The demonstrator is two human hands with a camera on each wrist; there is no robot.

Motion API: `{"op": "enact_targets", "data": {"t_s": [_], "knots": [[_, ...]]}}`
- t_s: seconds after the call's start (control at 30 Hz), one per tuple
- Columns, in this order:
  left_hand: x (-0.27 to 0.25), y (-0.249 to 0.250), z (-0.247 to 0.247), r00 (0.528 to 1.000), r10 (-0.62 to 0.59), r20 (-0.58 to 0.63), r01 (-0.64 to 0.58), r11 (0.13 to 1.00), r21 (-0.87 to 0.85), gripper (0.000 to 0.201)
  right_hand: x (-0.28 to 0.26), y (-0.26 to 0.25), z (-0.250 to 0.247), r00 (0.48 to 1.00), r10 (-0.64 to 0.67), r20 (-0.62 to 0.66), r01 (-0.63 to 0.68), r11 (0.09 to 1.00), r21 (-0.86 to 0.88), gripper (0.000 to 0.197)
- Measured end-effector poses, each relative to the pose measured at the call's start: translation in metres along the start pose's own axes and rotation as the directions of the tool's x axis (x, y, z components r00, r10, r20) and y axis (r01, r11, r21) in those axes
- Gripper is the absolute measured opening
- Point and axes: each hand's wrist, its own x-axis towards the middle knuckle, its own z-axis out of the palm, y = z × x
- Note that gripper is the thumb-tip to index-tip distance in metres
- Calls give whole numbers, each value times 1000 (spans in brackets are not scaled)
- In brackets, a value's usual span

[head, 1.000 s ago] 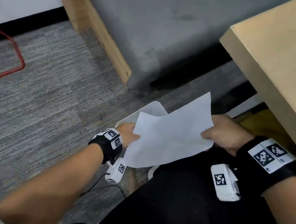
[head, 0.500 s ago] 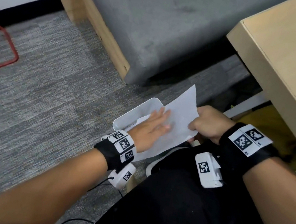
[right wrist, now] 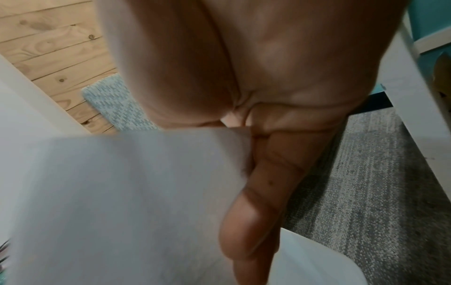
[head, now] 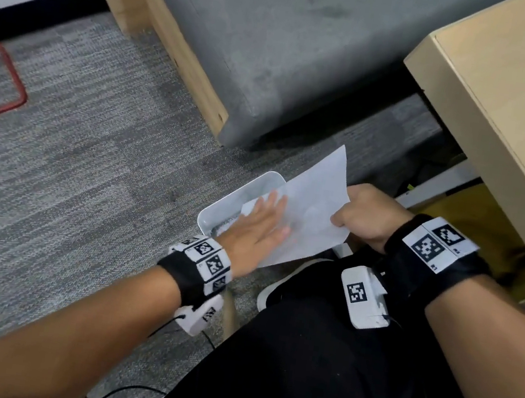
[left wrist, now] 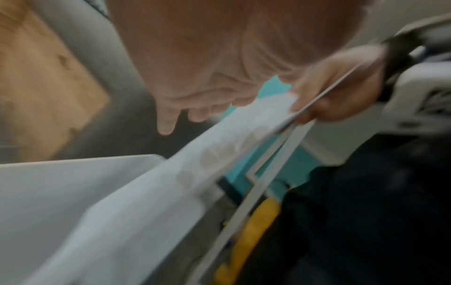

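Observation:
A white sheet of paper (head: 314,206) lies tilted over a white rectangular bin (head: 237,202) on the carpet. My left hand (head: 263,221) lies flat on the sheet with straight fingers, pressing it down toward the bin. My right hand (head: 366,216) pinches the sheet's right edge between thumb and fingers. The left wrist view shows the paper (left wrist: 171,185) slanting into the bin (left wrist: 61,183), with the right hand (left wrist: 329,92) gripping its edge. In the right wrist view the paper (right wrist: 122,202) fills the lower left beside the curled fingers (right wrist: 258,192).
A grey upholstered bench with a wooden frame (head: 260,45) stands just beyond the bin. A light wooden table (head: 507,99) overhangs at the right. Grey carpet (head: 73,153) spreads to the left, with a red metal frame (head: 9,86) at the far left. My black-trousered legs (head: 332,362) are below.
The sheet has dropped from in front of me down onto the bin. My left hand let go of its edge and moved on top, flat. The right hand keeps its pinch.

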Motion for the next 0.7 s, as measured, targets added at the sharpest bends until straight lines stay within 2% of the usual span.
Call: {"op": "enact_targets", "data": {"t_s": [0.07,0.1,0.13,0.17,0.2,0.23,0.27,0.3,0.33,0.4,0.47,0.53,0.6,0.67,0.7], "knots": [[-3,34,2,987,162,-25,-163,985,-55,58,2,-2,1,1000,-30,-2,30,999,-13,32],[-4,43,6,981,195,8,-194,976,-96,56,2,-5,2,999,-39,-4,39,999,-12,33],[-4,43,13,982,180,54,-171,975,-142,56,2,-6,1,999,-39,-4,39,999,-8,33],[-4,37,17,988,115,99,-96,979,-178,57,2,-7,0,999,-32,-5,32,999,-6,34],[-5,25,19,989,2,148,24,985,-173,59,2,-7,-1,1000,-23,-7,23,1000,-6,34],[-6,10,20,971,-138,197,163,980,-114,60,2,-7,-2,1000,-18,-12,18,1000,-6,35],[-8,-4,19,932,-278,232,285,959,1,62,2,-5,-4,1000,-14,-18,14,1000,-5,36],[-11,-16,15,893,-380,241,361,925,122,64,2,-4,-5,1000,-11,-26,11,1000,-8,36],[-12,-25,11,883,-412,224,370,906,205,65,1,-3,-6,999,-4,-36,4,1000,-13,36],[-15,-27,3,938,-318,138,292,939,180,64,2,-1,-5,999,8,-42,-9,1000,-18,31],[-14,-14,-1,993,-120,-8,121,992,30,63,1,-3,-2,999,17,-36,-18,1000,-21,30],[-14,5,1,1000,-3,-31,0,996,-84,62,3,-3,-2,999,20,-35,-20,1000,-21,31],[-18,14,8,995,-16,101,31,989,-144,62,6,-3,-3,1000,15,-27,-15,1000,-22,34],[-27,-3,15,954,-153,259,156,988,10,71,8,-3,-4,1000,1,-31,-2,1000,-19,37],[-32,-14,15,928,-242,282,214,968,128,78,7,-3,-6,999,1,-38,-2,1000,-22,36]]}}
